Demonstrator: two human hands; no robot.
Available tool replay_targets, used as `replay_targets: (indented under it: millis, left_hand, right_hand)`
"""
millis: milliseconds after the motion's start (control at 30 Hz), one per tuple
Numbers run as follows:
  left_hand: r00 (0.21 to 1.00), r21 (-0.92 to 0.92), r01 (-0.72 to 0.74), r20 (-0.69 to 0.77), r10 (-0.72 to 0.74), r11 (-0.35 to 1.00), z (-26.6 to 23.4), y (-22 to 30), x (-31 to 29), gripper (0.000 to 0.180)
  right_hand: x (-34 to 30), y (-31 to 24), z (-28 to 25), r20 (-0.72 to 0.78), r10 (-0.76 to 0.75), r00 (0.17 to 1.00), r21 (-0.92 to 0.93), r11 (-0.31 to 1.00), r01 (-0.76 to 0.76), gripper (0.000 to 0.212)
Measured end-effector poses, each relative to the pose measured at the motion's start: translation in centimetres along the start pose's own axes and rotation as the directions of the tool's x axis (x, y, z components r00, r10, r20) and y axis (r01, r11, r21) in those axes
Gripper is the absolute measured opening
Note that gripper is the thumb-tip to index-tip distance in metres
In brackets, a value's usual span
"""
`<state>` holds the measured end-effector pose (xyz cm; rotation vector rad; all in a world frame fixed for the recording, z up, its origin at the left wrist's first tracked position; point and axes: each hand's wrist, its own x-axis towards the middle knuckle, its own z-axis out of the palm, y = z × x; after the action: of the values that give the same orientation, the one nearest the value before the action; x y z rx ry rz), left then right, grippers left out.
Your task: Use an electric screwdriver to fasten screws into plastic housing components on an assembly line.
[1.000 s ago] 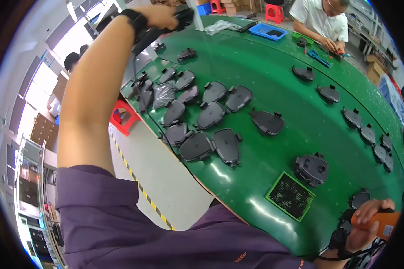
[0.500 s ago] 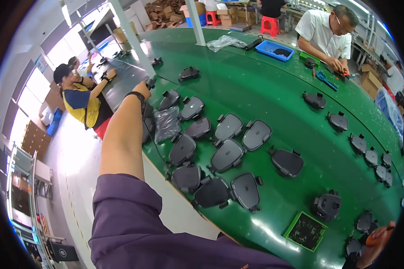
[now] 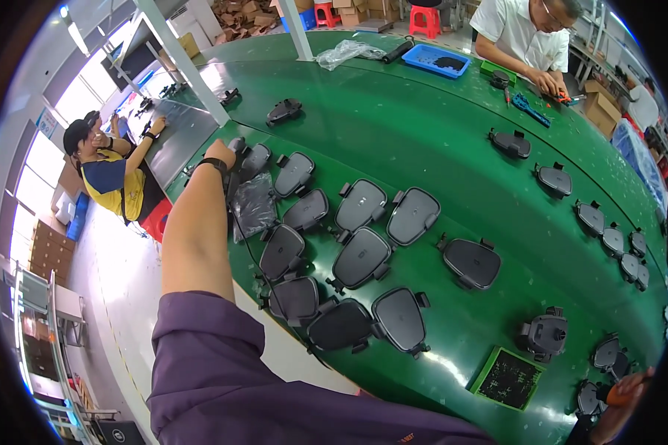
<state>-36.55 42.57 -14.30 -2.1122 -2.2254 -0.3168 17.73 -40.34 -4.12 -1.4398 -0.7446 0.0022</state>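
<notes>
My left hand (image 3: 223,154), with a black band on the wrist, reaches far out to the left end of a cluster of black rounded holder parts (image 3: 360,256) on the green belt (image 3: 423,141). Its fingers close over one black part (image 3: 237,144) at the cluster's far corner, next to a crumpled dark plastic bag (image 3: 252,204). My right hand (image 3: 614,411) shows only at the lower right rim, wrapped around an orange-handled object (image 3: 631,389), near small black parts (image 3: 605,352). A bulkier black clamp part (image 3: 543,334) stands beside a green tray (image 3: 508,378).
More black parts (image 3: 601,219) lie in a row along the belt's right side. A person in a white shirt (image 3: 523,37) works at the far edge near a blue tray (image 3: 438,59). Another person (image 3: 107,174) sits at the left. A white post (image 3: 297,30) stands on the belt.
My left arm has come down from a raised position, carrying a black part, and now reaches the far left of the cluster. My right hand has slid lower toward the picture's rim.
</notes>
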Motion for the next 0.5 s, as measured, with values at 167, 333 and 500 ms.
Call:
replay_targets:
  millis: [167,333,500]
  left_hand:
    - [0.922,-0.165,-0.387,-0.080,0.378,0.907,-8.9,1.0,-3.2,0.048]
    - [0.832,-0.404,-0.543,-0.140,0.537,0.736,-23.7,5.6,-13.5,0.041]
    - [0.582,-0.464,-0.755,-0.150,0.799,0.463,-28.9,20.2,-30.5,0.040]
  right_hand:
    - [-0.5,-0.4,-0.8,0.060,-0.082,0.995,0.087,0.993,0.077,0.041]
    - [-0.2,0.8,2.5,0.103,-0.165,0.981,0.286,0.950,0.129,0.047]
    - [-0.8,-0.8,5.1,0.062,-0.195,0.979,0.252,0.952,0.174,0.052]
